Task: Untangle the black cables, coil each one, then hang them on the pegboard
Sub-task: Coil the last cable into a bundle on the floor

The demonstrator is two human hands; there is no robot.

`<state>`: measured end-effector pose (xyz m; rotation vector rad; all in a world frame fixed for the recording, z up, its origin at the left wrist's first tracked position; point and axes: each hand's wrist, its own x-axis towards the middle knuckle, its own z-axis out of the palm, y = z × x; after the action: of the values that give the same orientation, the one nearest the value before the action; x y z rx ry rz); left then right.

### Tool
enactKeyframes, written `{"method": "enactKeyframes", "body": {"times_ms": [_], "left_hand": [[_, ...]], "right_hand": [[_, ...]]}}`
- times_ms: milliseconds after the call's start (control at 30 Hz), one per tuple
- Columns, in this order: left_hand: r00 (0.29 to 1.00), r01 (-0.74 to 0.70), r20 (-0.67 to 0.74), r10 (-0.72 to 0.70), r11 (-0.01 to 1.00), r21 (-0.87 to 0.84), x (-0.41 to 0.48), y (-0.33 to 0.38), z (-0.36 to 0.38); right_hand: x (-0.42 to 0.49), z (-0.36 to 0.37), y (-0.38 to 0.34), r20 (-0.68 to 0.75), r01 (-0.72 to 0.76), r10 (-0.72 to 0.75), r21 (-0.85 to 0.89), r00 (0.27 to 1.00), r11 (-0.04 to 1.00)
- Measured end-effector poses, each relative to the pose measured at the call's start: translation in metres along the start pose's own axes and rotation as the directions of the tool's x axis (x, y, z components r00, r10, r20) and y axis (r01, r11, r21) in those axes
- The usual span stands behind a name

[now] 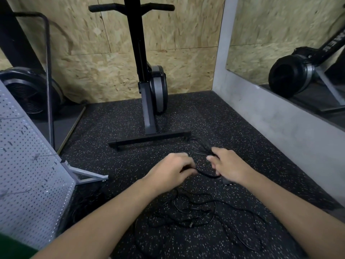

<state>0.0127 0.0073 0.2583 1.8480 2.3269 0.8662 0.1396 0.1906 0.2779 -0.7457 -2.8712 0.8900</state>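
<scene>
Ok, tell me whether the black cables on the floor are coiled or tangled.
Tangled: the black cables sprawl in loose, crossing loops on the floor. The left hand and right hand grip one.

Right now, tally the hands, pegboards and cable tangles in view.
Bare hands, left and right: 2
White perforated metal pegboard: 1
Tangled black cable heap, strands uncountable: 1
Total: 4
</scene>
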Motion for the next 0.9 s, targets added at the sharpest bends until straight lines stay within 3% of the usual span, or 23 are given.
{"method": "enactKeyframes", "body": {"times_ms": [100,167,267,333,433,567,733,800,900], "left_hand": [[0.982,-0.049,-0.185,0.045,0.999,-0.017,0.000,-0.002,-0.008],[0.968,-0.038,-0.250,0.024,0.998,-0.051,0.001,-0.002,-0.012],[0.966,-0.014,-0.259,-0.009,0.996,-0.085,0.003,0.000,-0.016],[0.974,0.043,-0.216,-0.065,0.993,-0.106,0.003,-0.001,-0.020],[0.985,0.097,-0.132,-0.108,0.991,-0.090,0.002,-0.005,-0.023],[0.996,0.045,-0.080,-0.042,0.998,0.043,0.001,-0.003,-0.022],[0.993,0.046,-0.111,-0.034,0.993,0.110,0.001,-0.007,-0.025],[0.981,0.130,-0.140,-0.136,0.990,-0.051,-0.003,-0.020,-0.031],[0.956,0.286,0.017,-0.294,0.912,-0.295,-0.012,-0.040,-0.037]], "right_hand": [[-0.007,0.003,-0.017,0.114,0.059,-0.055,-0.033,0.992,0.998],[-0.016,0.003,-0.027,0.223,0.039,-0.048,0.043,0.974,0.998],[-0.026,0.001,-0.038,0.402,-0.054,-0.051,0.245,0.914,0.968],[-0.028,0.002,-0.039,0.440,0.008,-0.073,0.149,0.895,0.989],[-0.026,0.003,-0.039,0.424,0.119,-0.110,0.006,0.899,0.993],[-0.021,0.006,-0.031,0.455,0.172,-0.130,-0.052,0.881,0.984],[-0.017,0.005,-0.023,0.414,0.132,-0.158,0.091,0.896,0.987],[-0.015,0.001,-0.017,0.369,0.136,-0.157,0.083,0.916,0.987],[-0.015,-0.006,-0.007,0.308,0.157,-0.164,0.047,0.937,0.986]]}}
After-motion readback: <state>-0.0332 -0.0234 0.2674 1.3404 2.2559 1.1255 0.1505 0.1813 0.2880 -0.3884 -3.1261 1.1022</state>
